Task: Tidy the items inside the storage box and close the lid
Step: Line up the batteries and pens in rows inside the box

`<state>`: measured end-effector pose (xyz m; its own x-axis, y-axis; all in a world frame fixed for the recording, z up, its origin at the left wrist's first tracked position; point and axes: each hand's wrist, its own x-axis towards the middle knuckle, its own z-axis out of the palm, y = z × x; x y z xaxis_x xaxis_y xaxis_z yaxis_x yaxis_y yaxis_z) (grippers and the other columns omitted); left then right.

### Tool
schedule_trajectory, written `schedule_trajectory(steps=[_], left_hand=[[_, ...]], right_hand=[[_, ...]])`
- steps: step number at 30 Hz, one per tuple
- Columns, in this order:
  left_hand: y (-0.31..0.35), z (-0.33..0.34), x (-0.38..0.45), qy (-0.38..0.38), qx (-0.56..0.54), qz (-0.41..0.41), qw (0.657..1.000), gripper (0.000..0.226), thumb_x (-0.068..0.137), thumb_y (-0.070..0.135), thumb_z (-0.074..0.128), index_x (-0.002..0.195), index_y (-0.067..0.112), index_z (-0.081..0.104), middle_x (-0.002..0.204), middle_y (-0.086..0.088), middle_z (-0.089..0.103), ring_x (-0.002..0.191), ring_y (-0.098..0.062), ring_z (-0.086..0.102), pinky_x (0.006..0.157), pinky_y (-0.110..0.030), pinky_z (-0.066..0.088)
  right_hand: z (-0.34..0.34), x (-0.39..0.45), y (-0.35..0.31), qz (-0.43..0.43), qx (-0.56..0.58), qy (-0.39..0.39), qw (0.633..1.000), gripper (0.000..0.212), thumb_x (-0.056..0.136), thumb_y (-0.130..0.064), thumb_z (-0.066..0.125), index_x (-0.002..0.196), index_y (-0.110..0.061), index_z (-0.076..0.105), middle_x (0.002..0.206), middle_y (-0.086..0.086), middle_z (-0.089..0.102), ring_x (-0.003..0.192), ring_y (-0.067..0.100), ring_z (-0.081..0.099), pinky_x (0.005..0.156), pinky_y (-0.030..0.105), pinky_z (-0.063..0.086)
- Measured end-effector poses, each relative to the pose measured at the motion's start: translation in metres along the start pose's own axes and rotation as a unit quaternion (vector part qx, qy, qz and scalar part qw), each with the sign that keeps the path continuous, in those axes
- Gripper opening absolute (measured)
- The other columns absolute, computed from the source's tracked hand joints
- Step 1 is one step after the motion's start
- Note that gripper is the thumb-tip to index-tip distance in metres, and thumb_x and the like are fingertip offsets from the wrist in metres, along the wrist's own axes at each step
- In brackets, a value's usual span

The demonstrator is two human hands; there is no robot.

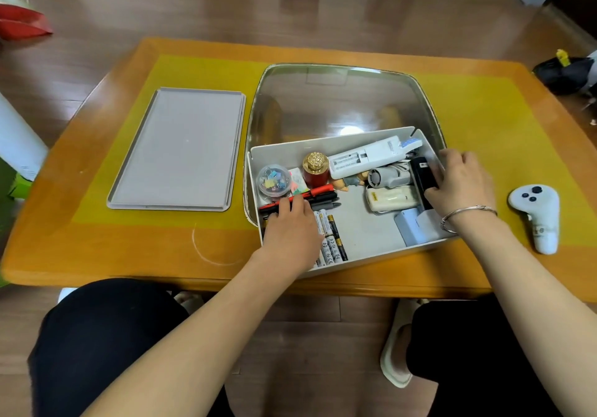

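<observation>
Storage box (381, 252) open at tabletop (129, 239) centre-right: batteries (329, 239), clips, remote inside. Left hand (290, 226) pressing pens (318, 197), right hand (458, 184) gripping black device (421, 174). Lid (181, 148) flat, left.

**Print present, almost none of it legible**

No word, brand or number can be read with certainty. The white batteries (330, 239) at the box's near edge carry black printing and small round symbols (too fine to make out). The long white remote (368, 157) shows rows of dark print on its back label, unreadable. The cream-coloured device (391, 197) has a short yellowish mark at its left end, perhaps a logo, but its letters cannot be told. The black device (422, 176) bears a small white label near its top, blurred. The white controller (535, 211) on the counter has a small round emblem low on its grip, also illegible.
</observation>
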<state>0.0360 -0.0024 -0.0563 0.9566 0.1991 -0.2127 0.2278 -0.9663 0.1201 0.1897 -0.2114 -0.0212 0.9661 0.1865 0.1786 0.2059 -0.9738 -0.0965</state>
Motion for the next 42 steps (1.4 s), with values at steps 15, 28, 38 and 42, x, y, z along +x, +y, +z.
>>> schedule_trajectory(steps=[15,28,38,42], left_hand=[[-0.001,-0.002,-0.002,0.014,0.022,-0.029,0.999,0.070,0.094,0.047,0.047,0.145,0.006,0.023,0.143,-0.010,0.030,0.130,-0.028,0.029,0.102,-0.042,0.035],[-0.005,-0.017,0.001,0.127,-0.133,0.064,0.981,0.035,0.103,0.035,0.026,0.122,0.016,0.049,0.112,-0.002,0.061,0.100,-0.021,0.056,0.086,-0.039,0.043],[-0.017,-0.018,0.002,0.197,-0.074,0.017,0.977,0.015,0.098,0.028,0.049,0.102,0.019,0.061,0.097,0.000,0.067,0.093,-0.020,0.056,0.079,-0.034,0.038],[-0.017,-0.018,0.002,0.191,-0.030,0.004,0.981,0.011,0.097,0.024,0.053,0.101,0.019,0.061,0.100,0.000,0.068,0.099,-0.020,0.054,0.079,-0.034,0.038]], right_hand=[[-0.005,0.006,-0.003,-0.063,0.103,0.066,0.991,0.018,0.086,-0.014,0.060,0.098,-0.004,0.068,0.086,0.020,0.059,0.076,0.037,0.055,0.065,0.031,0.035],[-0.006,-0.028,-0.084,-0.077,0.589,-0.215,0.775,0.026,0.082,0.010,0.060,0.088,-0.011,0.047,0.076,0.019,0.068,0.063,0.020,0.067,0.062,0.030,0.056],[0.010,-0.018,-0.069,-0.124,0.461,-0.150,0.866,0.022,0.072,-0.006,0.077,0.092,-0.008,0.069,0.064,0.001,0.063,0.055,0.015,0.050,0.056,0.016,0.045],[0.014,-0.014,-0.069,-0.312,0.243,-0.086,0.914,0.020,0.073,-0.011,0.078,0.092,-0.007,0.073,0.081,0.010,0.070,0.069,0.019,0.061,0.068,0.020,0.046]])
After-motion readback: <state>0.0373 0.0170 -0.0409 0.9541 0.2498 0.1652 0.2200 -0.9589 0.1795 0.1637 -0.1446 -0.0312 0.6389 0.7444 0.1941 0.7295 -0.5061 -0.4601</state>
